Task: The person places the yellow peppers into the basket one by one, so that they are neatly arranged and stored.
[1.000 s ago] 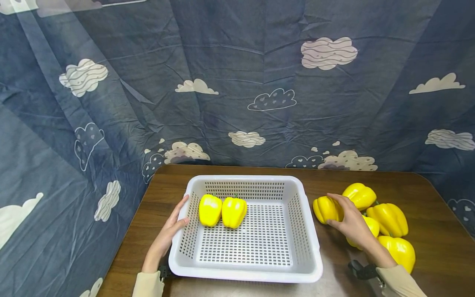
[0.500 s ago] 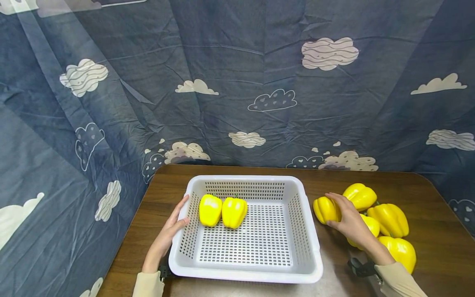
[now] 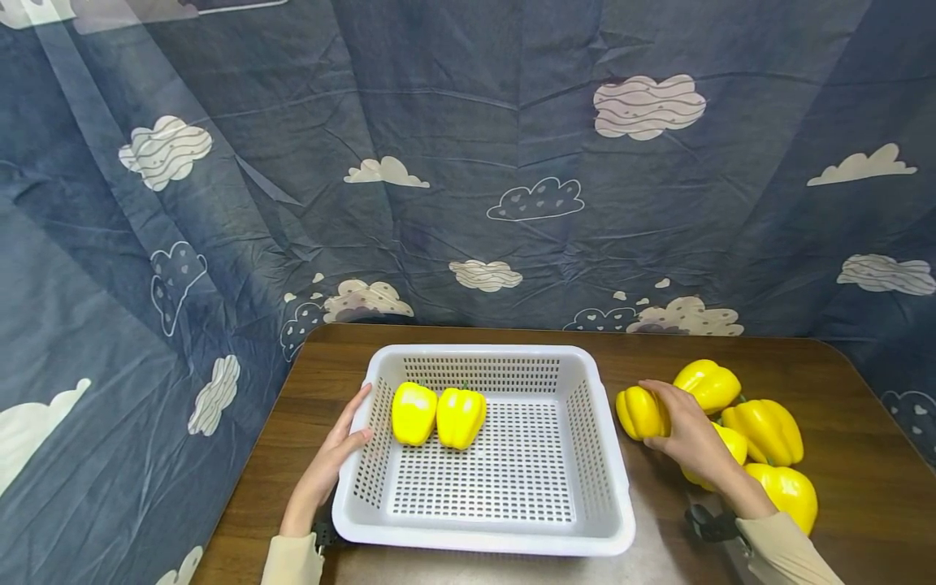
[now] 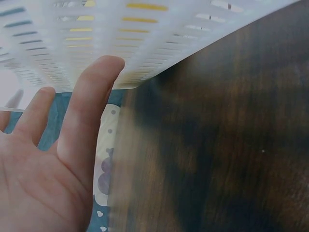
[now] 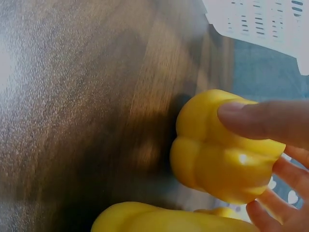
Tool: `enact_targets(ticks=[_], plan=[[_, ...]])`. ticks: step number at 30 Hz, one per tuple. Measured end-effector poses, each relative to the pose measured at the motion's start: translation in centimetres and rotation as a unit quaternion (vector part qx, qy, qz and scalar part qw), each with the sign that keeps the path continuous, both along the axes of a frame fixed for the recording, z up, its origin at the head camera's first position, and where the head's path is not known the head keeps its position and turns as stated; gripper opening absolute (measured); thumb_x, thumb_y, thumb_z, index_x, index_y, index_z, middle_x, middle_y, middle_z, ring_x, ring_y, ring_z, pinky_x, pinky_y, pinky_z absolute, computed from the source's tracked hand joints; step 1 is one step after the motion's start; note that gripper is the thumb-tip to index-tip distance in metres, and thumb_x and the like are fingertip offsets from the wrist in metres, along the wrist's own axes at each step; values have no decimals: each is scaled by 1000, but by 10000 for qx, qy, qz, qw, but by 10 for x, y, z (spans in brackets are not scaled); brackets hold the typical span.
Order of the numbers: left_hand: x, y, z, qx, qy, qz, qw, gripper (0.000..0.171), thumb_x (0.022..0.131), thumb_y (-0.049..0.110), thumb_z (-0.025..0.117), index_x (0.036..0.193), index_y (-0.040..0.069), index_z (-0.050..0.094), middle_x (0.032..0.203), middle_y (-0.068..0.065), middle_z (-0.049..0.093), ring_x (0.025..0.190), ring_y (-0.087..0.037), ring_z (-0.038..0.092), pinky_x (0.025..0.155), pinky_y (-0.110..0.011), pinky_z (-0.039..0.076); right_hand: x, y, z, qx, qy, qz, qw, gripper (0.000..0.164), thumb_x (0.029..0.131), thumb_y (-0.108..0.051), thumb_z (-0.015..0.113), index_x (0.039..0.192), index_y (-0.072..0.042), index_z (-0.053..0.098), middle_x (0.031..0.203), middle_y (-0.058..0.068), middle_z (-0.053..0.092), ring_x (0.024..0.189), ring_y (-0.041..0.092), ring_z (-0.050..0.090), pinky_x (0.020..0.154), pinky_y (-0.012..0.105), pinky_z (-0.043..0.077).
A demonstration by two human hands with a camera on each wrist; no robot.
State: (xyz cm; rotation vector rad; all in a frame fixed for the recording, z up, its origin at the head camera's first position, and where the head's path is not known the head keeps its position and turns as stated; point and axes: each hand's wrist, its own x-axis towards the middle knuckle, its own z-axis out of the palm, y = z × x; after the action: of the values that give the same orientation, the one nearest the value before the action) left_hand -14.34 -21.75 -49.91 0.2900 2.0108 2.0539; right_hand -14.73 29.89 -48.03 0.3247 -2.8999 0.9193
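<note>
My left hand (image 3: 332,459) rests against the left side of the white plastic basket (image 3: 483,543). In the left wrist view its fairly straight fingers (image 4: 84,106) touch the slotted outer wall. Two yellow bell peppers, a left one (image 3: 413,414) and a right one (image 3: 461,418), lie side by side inside. To the right of the basket, my right hand (image 3: 687,435) holds another yellow bell pepper (image 3: 638,413) at table level. The right wrist view has the thumb on one side of this pepper (image 5: 217,150) and fingers on the other, partly hidden behind it.
Several more yellow bell peppers, among them a rear one (image 3: 707,387) and a front one (image 3: 786,496), lie close around the right hand and forearm. The brown wooden table (image 3: 870,496) ends at a dark blue cloud-patterned curtain (image 3: 439,219) behind and at the left.
The right hand has shifted very slightly left over the pepper it holds. The left hand, the basket and the other peppers look the same.
</note>
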Motion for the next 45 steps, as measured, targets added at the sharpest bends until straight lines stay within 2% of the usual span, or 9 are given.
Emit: enact_targets(ticks=[4,18,25,37,41,45], plan=[[0,0,-1,15,-16,-14,10000,64,98,12,45,154,26,16,158,-13,6,129,-50,31,89,-59,44,-1,2,-2,110,301,-11,9995,81,60,4,82,132,6,44,128,29,47,114,47,40,93,64,33],[-1,-1,-1,8,0,-24,10000,64,98,13,44,154,26,16,158,-12,5,130,-50,29,90,-59,43,5,4,0,-123,692,-149,9974,85,59,-4,87,133,1,46,126,26,49,110,44,41,87,63,35],[-1,-1,-1,-28,51,-54,10000,64,98,13,43,154,26,15,158,-12,4,131,-49,28,90,-58,43,7,3,5,-286,952,-38,9950,83,60,-10,87,133,0,47,126,24,50,109,42,40,84,54,33],[-1,-1,-1,-13,47,-57,10000,63,98,14,44,154,26,15,158,-11,4,130,-49,29,89,-58,44,12,-3,26,-562,876,-120,9945,84,66,-15,86,138,-6,44,131,22,45,113,42,37,82,59,36],[0,-1,-2,2,69,-80,9999,64,98,13,43,154,26,15,158,-12,5,130,-49,29,90,-58,43,12,-7,34,-660,953,-128,9932,84,67,-15,85,140,-7,43,132,20,45,113,40,37,80,56,39],[0,-1,-2,5,91,-83,9999,64,98,13,43,154,25,15,158,-12,4,130,-49,29,90,-57,43,12,-9,41,-730,1004,-155,9921,85,68,-16,85,141,-9,43,132,17,45,114,38,37,83,38,41]])
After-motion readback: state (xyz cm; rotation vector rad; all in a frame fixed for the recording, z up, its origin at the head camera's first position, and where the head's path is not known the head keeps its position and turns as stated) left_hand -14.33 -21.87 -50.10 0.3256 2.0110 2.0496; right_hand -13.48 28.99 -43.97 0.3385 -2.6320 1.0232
